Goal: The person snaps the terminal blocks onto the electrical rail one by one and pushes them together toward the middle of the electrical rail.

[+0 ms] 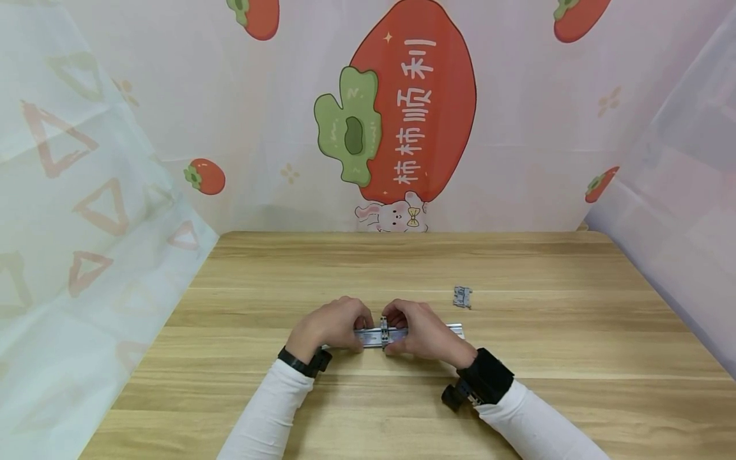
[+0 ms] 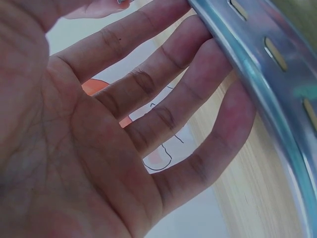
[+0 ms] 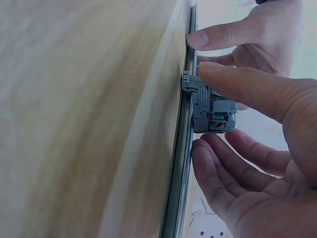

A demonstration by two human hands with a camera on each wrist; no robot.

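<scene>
A silver slotted DIN rail [image 1: 370, 338] lies on the table, its slots visible along the rail [image 2: 267, 64] in the left wrist view. My left hand [image 1: 339, 322] grips it by its long edges, left of the middle. Grey terminal blocks [image 1: 384, 332] sit crosswise on the rail, between the two hands. My right hand [image 1: 424, 332] holds them, thumb on the near side and fingers curled at the far side. In the right wrist view the terminal blocks [image 3: 200, 106] stand against the rail [image 3: 179, 173], with the thumb tip right at one end.
Another grey terminal block [image 1: 462, 297] lies flat on the wooden table [image 1: 546, 370], behind the rail's right end. A printed curtain [image 1: 276, 115] hangs along the table's back edge, with more cloth at both sides.
</scene>
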